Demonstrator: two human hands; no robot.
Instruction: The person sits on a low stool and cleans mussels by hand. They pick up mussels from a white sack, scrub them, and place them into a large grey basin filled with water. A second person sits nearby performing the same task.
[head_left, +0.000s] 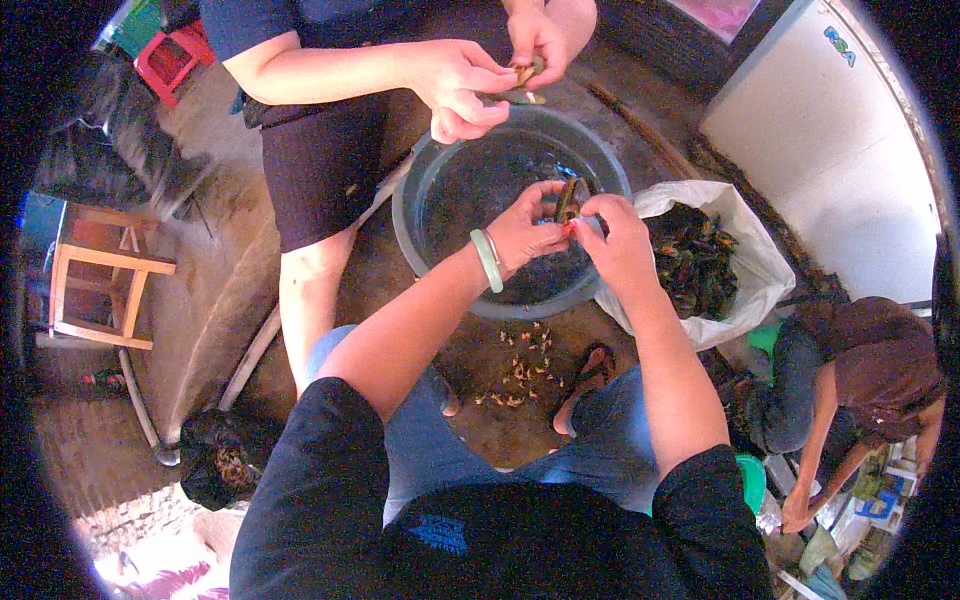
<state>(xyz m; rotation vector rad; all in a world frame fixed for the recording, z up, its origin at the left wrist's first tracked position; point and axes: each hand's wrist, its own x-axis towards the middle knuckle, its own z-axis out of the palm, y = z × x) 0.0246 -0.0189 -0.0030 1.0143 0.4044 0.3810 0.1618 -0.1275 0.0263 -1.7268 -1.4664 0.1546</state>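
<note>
Over a large round plastic tub, my left hand, with a pale green bangle at its wrist, holds a dark brown shellfish that looks like a mussel. My right hand has its thumb and index finger at the near edge of that shellfish; whether it pinches something small is too fine to tell. To the right of the tub, a white woven sack stands open with many dark shells inside.
Across the tub, another person's hands hold a shell. Small orange-white scraps lie on the floor between my feet. At right a crouching person works low. A wooden stool and red plastic stool stand left.
</note>
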